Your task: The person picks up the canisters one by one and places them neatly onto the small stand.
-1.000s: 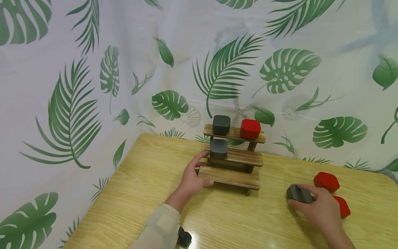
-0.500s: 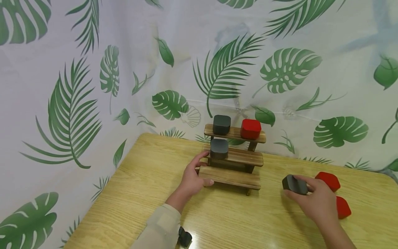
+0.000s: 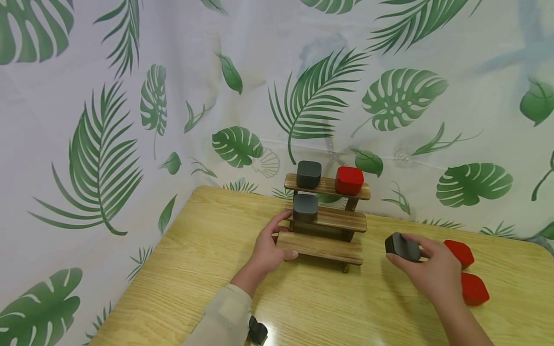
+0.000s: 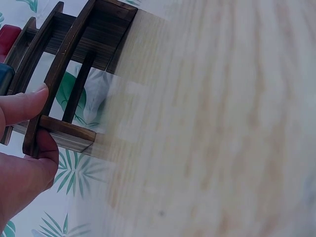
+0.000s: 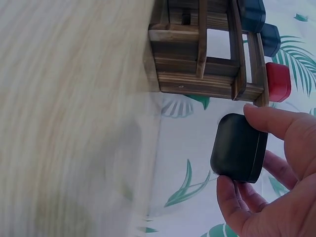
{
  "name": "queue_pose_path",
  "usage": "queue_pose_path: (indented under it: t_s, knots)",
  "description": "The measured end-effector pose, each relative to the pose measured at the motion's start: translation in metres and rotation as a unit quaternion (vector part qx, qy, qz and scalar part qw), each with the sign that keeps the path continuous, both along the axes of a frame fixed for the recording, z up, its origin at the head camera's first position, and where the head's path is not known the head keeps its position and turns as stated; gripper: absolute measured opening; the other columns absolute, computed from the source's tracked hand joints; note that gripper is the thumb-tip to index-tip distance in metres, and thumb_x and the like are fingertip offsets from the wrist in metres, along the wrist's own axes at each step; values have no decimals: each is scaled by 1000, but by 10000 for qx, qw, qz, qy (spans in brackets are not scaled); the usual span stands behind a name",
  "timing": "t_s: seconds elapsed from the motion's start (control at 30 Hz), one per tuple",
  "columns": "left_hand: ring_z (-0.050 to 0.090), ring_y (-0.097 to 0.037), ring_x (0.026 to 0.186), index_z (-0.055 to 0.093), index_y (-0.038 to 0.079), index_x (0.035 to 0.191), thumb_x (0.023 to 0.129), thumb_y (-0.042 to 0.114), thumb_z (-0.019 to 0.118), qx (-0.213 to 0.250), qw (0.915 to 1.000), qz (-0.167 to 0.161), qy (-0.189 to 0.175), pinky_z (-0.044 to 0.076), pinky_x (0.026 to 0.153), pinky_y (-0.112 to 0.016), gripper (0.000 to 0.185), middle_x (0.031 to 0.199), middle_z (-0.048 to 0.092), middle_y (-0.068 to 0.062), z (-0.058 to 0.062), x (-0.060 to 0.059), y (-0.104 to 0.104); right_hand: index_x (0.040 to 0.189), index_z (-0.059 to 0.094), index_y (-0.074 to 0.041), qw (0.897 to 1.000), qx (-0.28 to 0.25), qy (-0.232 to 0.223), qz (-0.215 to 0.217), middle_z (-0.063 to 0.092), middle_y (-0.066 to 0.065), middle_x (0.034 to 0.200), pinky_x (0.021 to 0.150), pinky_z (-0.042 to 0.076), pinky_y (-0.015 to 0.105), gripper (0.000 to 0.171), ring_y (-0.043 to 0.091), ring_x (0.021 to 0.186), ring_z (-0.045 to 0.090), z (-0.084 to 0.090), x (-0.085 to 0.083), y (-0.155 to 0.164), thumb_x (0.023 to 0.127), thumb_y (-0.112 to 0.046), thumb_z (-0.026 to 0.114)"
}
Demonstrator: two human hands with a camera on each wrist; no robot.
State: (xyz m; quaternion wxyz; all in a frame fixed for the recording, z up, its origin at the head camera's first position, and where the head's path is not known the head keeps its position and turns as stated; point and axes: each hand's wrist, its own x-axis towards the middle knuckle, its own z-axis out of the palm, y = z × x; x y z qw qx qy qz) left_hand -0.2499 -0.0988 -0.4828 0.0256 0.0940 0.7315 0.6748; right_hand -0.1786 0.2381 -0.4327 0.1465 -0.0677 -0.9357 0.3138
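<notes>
A three-step wooden stand (image 3: pixel 325 217) sits at the back of the table. Its top step carries a dark grey block (image 3: pixel 308 174) and a red block (image 3: pixel 348 180); another grey block (image 3: pixel 305 207) sits on the middle step. My left hand (image 3: pixel 270 246) grips the stand's left end (image 4: pixel 58 133), thumb on the lowest step. My right hand (image 3: pixel 426 270) holds a dark grey block (image 3: pixel 402 247) (image 5: pixel 239 148) in the air, right of the stand and just above the table.
Two red blocks (image 3: pixel 459 252) (image 3: pixel 474 289) lie on the wooden table (image 3: pixel 207 269) behind my right hand. A leaf-printed cloth (image 3: pixel 130 120) hangs close behind and to the left. A small black device sits at my left wrist (image 3: pixel 257 331).
My right hand has lifted the grey block off the table and carried it up and left, toward the stand. The left hand has stayed on the stand.
</notes>
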Motion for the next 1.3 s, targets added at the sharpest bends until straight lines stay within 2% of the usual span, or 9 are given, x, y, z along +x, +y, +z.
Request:
queue_pose_path:
  t_s: [0.23, 0.4, 0.7, 0.93, 1.13, 1.17, 1.3]
  knots:
    - [51, -35, 115, 49, 33, 147, 68, -20, 81, 107, 9999, -17, -37, 51, 76, -42, 101, 140, 47, -11, 0, 0, 0, 131, 67, -7, 9999, -49, 104, 20, 55, 28, 129, 72, 53, 52, 70, 50, 103, 60, 8, -4, -13, 77, -49, 85]
    - [51, -30, 114, 51, 38, 144, 69, -19, 81, -14, 10000, -10, -47, 51, 77, -40, 99, 139, 48, -5, 0, -1, 1, 131, 67, -8, 9997, -117, 192, 120, 56, 27, 128, 72, 53, 54, 69, 51, 104, 60, 13, -8, -22, 77, -47, 86]
    - [52, -28, 111, 52, 43, 142, 69, -19, 81, -19, 10000, 5, -44, 52, 73, -39, 100, 136, 49, -6, 1, 1, 0, 129, 68, -8, 9983, -142, 451, 331, 58, 25, 128, 75, 53, 54, 64, 50, 102, 61, 19, -16, -30, 77, -41, 87]
    - [51, -29, 116, 52, 37, 144, 69, -19, 81, -33, 10000, 8, 40, 50, 79, -40, 98, 139, 49, -1, 0, 1, 0, 129, 68, -7, 9976, -192, 526, 408, 57, 26, 126, 75, 53, 56, 62, 49, 102, 60, 24, -18, -38, 77, -37, 88]
    - [48, -38, 120, 51, 21, 147, 70, -23, 77, 35, 10000, -58, 22, 49, 82, -44, 92, 142, 47, -9, 28, 17, 0, 128, 68, -6, 9974, -183, 545, 441, 57, 26, 127, 75, 53, 56, 63, 49, 103, 60, 27, -21, -44, 77, -35, 89]
    - [48, -39, 120, 50, 19, 147, 70, -24, 76, 18, 10000, -63, 10, 48, 83, -46, 92, 142, 47, -10, 29, 17, 0, 128, 68, -6, 9972, -205, 553, 456, 57, 26, 127, 75, 53, 56, 63, 50, 104, 60, 27, -21, -45, 77, -35, 89]
    - [49, -36, 120, 50, 24, 148, 69, -23, 78, 42, 10000, -44, 25, 48, 84, -48, 96, 143, 47, -7, 12, 6, 0, 128, 68, -7, 9966, -242, 611, 504, 56, 26, 127, 74, 54, 55, 62, 50, 104, 59, 28, -24, -47, 76, -34, 89]
